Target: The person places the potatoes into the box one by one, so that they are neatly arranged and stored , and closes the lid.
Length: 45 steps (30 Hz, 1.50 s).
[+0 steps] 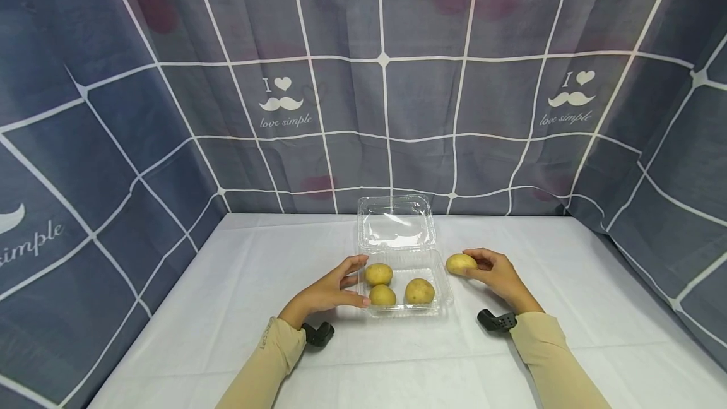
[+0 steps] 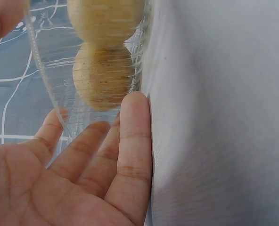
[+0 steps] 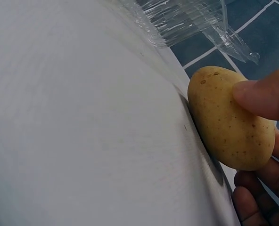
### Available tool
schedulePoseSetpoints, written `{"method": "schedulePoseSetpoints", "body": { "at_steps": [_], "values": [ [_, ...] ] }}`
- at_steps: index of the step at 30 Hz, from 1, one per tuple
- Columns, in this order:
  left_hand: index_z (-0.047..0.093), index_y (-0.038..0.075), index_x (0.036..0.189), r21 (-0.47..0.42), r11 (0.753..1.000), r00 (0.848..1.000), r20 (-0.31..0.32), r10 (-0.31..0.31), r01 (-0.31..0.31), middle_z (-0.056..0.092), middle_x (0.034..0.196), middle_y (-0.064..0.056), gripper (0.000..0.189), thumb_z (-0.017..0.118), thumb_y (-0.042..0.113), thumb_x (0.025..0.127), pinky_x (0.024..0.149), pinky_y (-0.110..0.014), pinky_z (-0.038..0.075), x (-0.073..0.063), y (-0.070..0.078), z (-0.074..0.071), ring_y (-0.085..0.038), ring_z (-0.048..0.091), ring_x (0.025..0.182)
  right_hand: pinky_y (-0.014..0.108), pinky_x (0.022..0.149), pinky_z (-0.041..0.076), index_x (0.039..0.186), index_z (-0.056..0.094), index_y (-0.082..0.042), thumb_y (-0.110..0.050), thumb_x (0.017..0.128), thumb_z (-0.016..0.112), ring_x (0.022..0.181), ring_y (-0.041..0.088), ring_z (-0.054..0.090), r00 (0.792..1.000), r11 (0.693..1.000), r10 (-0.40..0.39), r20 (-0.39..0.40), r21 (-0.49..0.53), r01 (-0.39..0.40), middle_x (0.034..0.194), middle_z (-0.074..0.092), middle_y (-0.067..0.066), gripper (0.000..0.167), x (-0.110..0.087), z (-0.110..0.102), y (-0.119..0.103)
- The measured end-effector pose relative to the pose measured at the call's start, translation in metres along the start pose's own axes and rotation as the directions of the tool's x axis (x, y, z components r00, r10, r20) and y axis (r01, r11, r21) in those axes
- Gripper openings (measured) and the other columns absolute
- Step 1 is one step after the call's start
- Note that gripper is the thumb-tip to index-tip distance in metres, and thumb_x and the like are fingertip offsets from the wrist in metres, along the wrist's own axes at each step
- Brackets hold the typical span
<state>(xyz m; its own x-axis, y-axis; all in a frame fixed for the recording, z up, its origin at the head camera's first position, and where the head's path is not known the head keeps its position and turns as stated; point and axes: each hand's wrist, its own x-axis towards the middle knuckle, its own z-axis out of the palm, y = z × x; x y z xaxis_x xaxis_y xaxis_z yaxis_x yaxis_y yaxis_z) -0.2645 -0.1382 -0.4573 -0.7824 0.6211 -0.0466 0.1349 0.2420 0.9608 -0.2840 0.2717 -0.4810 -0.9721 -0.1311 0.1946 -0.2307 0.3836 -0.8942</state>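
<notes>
A clear plastic clamshell container (image 1: 443,283) sits on the table, its lid (image 1: 396,223) tipped back. Inside are three potatoes: one at the back left (image 1: 378,274), one at the front left (image 1: 383,295) and another at the right (image 1: 419,291). My left hand (image 1: 332,289) is at the container's left side, thumb by the front corner and fingers relaxed against the ribbed wall. To the right of the container, my right hand (image 1: 498,275) pinches a fourth potato (image 3: 229,120) between thumb and fingers, low over the tabletop; whether it touches the cloth I cannot tell.
A white cloth (image 1: 272,245) covers the table. Dark grid-patterned curtains (image 1: 420,100) enclose it at the back and on both sides. Black devices are strapped at the left wrist (image 1: 319,334) and the right wrist (image 1: 495,321).
</notes>
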Motion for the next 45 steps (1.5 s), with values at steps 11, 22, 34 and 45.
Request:
{"method": "schedulePoseSetpoints", "body": {
  "at_steps": [11,22,34,45],
  "values": [
    [0.021,0.003,0.170,0.007,1.000,1.000,-0.001,-0.004,0.004,0.019,0.176,-0.024,0.098,0.083,0.015,0.095,0.121,-0.058,0.042,0.001,0.002,0.000,-0.053,0.026,0.158,0.016,0.081,0.057,0.131,0.067,0.015,-0.002,0.091,0.083,0.093,0.003,0.066,0.995,0.997,0.039,-0.090,-0.068,-0.045,0.126,0.071,0.030,0.046,0.001,-0.001,-0.001],
    [0.020,0.003,0.170,-0.007,1.000,1.000,0.004,-0.005,0.005,0.018,0.176,-0.025,0.098,0.083,0.014,0.095,0.121,-0.058,0.042,-0.001,0.003,0.000,-0.054,0.025,0.159,0.013,0.080,0.055,0.130,0.067,0.016,0.003,0.091,0.081,0.088,-0.001,0.065,0.994,0.999,-0.002,-0.111,-0.035,-0.002,0.122,0.072,0.030,0.043,0.002,-0.001,-0.013],
    [0.020,0.003,0.170,-0.001,1.000,1.000,0.002,-0.007,0.007,0.018,0.176,-0.024,0.098,0.083,0.014,0.095,0.122,-0.060,0.041,-0.001,0.003,0.000,-0.054,0.025,0.159,0.015,0.082,0.058,0.125,0.070,0.016,0.004,0.089,0.083,0.090,-0.002,0.068,0.989,0.991,-0.135,-0.059,-0.005,0.134,0.116,0.074,0.026,0.040,0.002,0.001,-0.033],
    [0.021,0.003,0.170,0.000,1.000,1.000,-0.006,-0.003,0.003,0.019,0.176,-0.024,0.097,0.083,0.013,0.095,0.121,-0.059,0.042,-0.001,0.002,0.000,-0.054,0.025,0.158,0.019,0.083,0.059,0.121,0.075,0.009,-0.003,0.087,0.088,0.089,0.003,0.070,0.987,0.983,-0.160,-0.020,-0.094,0.157,0.108,0.078,0.017,0.038,0.001,0.006,-0.052]
  ]
}}
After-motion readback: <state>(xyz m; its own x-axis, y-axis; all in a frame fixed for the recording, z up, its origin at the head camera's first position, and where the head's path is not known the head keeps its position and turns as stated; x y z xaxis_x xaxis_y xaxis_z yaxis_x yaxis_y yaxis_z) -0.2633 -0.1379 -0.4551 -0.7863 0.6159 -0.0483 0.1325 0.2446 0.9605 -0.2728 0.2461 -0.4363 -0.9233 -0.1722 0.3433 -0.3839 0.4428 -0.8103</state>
